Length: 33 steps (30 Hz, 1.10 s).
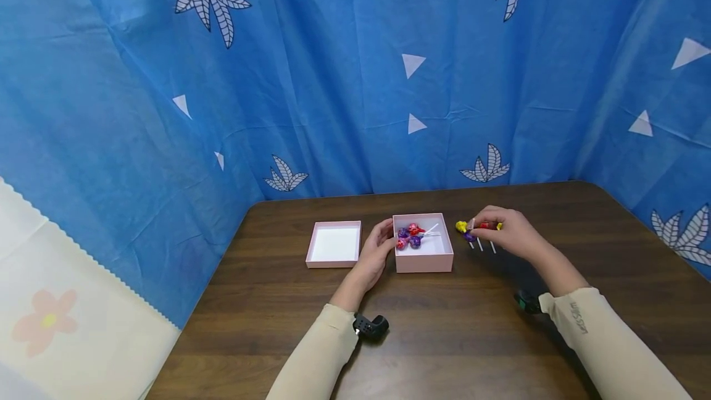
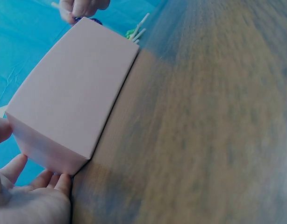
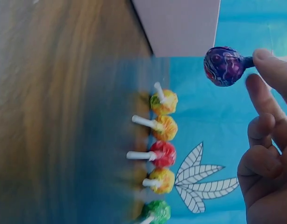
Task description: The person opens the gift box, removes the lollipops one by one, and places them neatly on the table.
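Note:
My left hand (image 1: 373, 257) rests at the left side of an open pink box (image 1: 424, 263), its fingers and thumb against the wall and corner in the left wrist view. Inside lie several red and purple wrapped lollipops (image 1: 415, 242), their white sticks pointing right. To the box's right, my right hand (image 1: 510, 233) pinches a purple lollipop (image 3: 224, 66) by its stick between thumb and forefinger, head downward in the head view. Just beyond that hand, a row on the table includes a red lollipop (image 3: 163, 154), a green lollipop (image 3: 157, 212) and several yellow-orange ones, partly hidden in the head view.
A shallow pink lid (image 1: 335, 244) with a white inside lies left of the box. Everything stands on a dark wooden table (image 1: 433, 326). A blue patterned curtain (image 1: 333, 79) hangs behind the table's far edge. A black camera (image 1: 372, 326) is strapped at the left wrist.

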Each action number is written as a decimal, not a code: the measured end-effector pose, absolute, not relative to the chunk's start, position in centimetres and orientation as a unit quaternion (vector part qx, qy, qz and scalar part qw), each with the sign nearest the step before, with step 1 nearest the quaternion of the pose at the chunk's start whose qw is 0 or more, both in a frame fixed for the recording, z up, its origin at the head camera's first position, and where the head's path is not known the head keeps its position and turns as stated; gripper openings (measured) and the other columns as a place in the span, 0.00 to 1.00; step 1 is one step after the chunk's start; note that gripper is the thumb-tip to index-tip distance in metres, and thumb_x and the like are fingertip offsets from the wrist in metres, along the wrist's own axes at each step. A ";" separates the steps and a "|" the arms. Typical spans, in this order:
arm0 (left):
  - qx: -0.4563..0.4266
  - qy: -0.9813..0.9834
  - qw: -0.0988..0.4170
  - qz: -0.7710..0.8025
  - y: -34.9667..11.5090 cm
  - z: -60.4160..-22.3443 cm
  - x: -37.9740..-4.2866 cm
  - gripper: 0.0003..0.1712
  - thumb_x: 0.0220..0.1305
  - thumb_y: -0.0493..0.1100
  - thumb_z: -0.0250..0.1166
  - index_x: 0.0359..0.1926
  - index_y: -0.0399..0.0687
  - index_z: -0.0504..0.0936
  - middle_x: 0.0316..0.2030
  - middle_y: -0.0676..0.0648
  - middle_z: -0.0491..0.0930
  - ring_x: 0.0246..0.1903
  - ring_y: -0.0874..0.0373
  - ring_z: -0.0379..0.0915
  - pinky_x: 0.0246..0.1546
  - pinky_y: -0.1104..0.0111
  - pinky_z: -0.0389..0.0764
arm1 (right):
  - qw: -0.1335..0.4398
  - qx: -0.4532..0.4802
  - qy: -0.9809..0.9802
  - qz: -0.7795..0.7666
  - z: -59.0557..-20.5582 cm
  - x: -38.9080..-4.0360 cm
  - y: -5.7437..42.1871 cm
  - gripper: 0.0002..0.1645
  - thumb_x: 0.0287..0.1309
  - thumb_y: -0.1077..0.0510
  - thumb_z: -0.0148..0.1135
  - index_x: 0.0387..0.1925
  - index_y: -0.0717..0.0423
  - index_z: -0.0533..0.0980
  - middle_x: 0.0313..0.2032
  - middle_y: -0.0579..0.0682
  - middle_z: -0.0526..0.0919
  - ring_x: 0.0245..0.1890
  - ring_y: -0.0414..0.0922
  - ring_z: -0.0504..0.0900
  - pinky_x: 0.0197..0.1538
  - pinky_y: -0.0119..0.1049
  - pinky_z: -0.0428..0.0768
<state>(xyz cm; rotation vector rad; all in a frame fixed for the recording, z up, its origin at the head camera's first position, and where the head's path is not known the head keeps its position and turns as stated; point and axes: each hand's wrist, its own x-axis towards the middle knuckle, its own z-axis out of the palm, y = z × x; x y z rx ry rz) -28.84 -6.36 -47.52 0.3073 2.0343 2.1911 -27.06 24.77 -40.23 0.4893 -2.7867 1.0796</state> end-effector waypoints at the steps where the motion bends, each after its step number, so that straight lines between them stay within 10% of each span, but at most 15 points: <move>1: 0.102 0.676 0.068 0.727 -6.4 -47.5 -28.9 0.31 0.71 0.39 0.57 0.73 0.51 0.62 0.74 0.44 0.60 0.76 0.46 0.52 0.77 0.52 0.56 | 0.058 0.159 -0.918 0.359 -40.3 -26.9 25.0 0.12 0.62 0.51 0.68 0.43 0.53 0.85 0.41 0.54 0.84 0.36 0.48 0.74 0.32 0.31 0.78; 20: 0.115 0.675 0.068 0.725 -6.4 -47.9 -29.2 0.32 0.72 0.37 0.56 0.74 0.49 0.61 0.75 0.43 0.58 0.77 0.46 0.51 0.77 0.52 0.54 | -0.094 0.187 -0.892 0.401 -42.2 -25.6 27.3 0.19 0.69 0.51 0.59 0.54 0.55 0.83 0.43 0.54 0.90 0.27 0.49 0.83 0.44 0.39 0.80; 33: 0.115 0.675 0.067 0.726 -6.4 -47.8 -29.0 0.31 0.72 0.37 0.56 0.73 0.50 0.61 0.75 0.44 0.59 0.76 0.46 0.53 0.77 0.51 0.56 | -0.121 0.191 -0.892 0.392 -43.7 -25.4 27.7 0.19 0.67 0.50 0.61 0.50 0.57 0.84 0.36 0.51 0.89 0.22 0.45 0.78 0.25 0.33 0.74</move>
